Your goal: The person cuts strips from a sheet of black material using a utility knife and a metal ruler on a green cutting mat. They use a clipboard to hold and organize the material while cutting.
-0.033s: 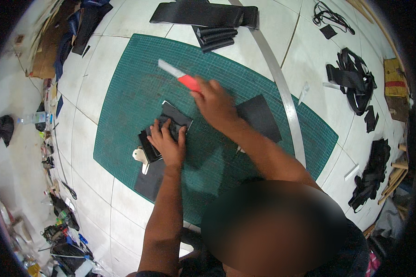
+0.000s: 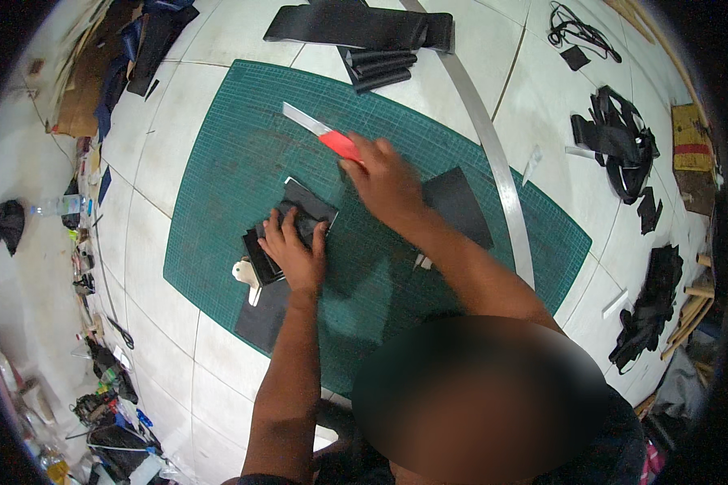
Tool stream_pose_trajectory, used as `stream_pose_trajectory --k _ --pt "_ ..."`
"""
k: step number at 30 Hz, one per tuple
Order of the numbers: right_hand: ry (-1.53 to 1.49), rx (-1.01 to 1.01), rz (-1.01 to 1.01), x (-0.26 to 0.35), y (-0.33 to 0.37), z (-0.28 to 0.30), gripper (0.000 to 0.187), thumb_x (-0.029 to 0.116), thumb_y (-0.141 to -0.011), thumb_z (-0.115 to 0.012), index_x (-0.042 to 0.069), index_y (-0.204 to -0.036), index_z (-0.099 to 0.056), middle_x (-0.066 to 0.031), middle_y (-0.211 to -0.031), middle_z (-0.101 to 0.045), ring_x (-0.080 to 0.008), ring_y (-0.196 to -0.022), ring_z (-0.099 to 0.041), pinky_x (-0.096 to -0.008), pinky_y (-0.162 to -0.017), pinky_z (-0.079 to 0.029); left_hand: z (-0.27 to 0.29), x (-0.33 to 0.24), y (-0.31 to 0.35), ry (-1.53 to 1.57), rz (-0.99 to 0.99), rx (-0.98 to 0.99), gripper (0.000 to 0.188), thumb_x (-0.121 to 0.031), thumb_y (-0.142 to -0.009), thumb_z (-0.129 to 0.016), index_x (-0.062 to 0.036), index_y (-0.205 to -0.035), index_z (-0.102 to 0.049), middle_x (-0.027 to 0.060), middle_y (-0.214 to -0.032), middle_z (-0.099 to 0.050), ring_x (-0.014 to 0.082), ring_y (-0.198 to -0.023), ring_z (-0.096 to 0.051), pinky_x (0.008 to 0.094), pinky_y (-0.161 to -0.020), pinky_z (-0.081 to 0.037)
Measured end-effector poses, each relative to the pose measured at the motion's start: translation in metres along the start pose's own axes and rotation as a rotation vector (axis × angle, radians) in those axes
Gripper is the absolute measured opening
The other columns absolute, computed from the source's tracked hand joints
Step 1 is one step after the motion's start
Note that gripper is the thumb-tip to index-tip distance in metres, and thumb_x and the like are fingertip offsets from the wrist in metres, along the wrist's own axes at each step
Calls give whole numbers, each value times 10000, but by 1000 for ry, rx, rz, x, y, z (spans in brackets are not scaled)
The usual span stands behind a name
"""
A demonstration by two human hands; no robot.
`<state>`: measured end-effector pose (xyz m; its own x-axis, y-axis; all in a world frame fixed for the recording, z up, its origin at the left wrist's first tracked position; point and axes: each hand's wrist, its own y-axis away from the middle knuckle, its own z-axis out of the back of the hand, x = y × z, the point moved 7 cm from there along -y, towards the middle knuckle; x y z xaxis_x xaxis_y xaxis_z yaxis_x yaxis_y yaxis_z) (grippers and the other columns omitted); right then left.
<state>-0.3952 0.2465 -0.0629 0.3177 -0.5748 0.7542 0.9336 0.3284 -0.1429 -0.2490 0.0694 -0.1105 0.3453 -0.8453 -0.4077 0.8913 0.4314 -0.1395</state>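
A red-handled cutter knife (image 2: 344, 146) is gripped in my right hand (image 2: 386, 179), its long blade pointing to the far left above the green cutting mat (image 2: 218, 153). My left hand (image 2: 293, 252) lies with spread fingers on a stack of black material (image 2: 306, 204), which has a thin white edge along its far and right sides. Just left of that hand, black folded pieces (image 2: 259, 259) and a cream piece with a rounded end (image 2: 243, 272) sit partly over a dark sheet (image 2: 260, 319). My right forearm partly covers another dark sheet (image 2: 461, 212).
A long metal ruler (image 2: 493, 153) crosses the mat's right side. Black strips (image 2: 356, 27) lie beyond the mat. Bundles of black straps (image 2: 619, 145) and black fabric (image 2: 651, 303) rest on the tiled floor at right. Scissors (image 2: 121, 332) and clutter line the left.
My right hand and the cutter knife have shifted slightly to the right. My left hand stays on the black stack.
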Motion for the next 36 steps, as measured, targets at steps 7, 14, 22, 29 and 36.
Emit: stream_pose_trajectory --k 7,14,22,29,36 --pt "-81 55 -107 -28 81 45 469 325 -962 -648 80 -1351 -555 -192 -1044 -611 -401 -925 -640 -499 -797 -539 9 6 2 252 11 -34 718 -378 -998 -529 -20 -1559 -261 251 -1601 -262 408 -1512 -199 590 -1217 -42" --pt "27 182 -187 -42 155 45 457 328 -956 -655 92 -1339 -574 -163 -1018 -617 -374 -830 -653 -472 -702 -559 9 1 2 249 0 -56 712 -408 -1018 -442 -3 -1567 -239 274 -1624 -204 417 -1519 -184 598 -1208 -34" --pt "150 298 -69 -21 175 46 468 291 -954 -678 65 -1353 -582 -105 -957 -578 -214 -752 -618 -352 -629 -527 6 6 3 227 8 -36 580 -346 -1021 -501 -42 -1506 -408 233 -1596 -312 422 -1505 -227 601 -1209 -51" --pt "156 311 -46 -15 170 28 461 299 -957 -667 85 -1357 -582 -84 -931 -558 -224 -747 -611 -370 -634 -524 -2 3 1 23 6 44 526 -333 -976 -622 -74 -1427 -543 207 -1566 -384 459 -1484 -245 621 -1206 -63" --pt "197 246 -2 -6 147 18 460 267 -944 -679 89 -1357 -583 -78 -920 -540 -223 -742 -606 -380 -625 -516 -3 4 1 0 -14 45 595 -384 -953 -653 -77 -1445 -521 202 -1568 -382 461 -1491 -221 637 -1201 -56"
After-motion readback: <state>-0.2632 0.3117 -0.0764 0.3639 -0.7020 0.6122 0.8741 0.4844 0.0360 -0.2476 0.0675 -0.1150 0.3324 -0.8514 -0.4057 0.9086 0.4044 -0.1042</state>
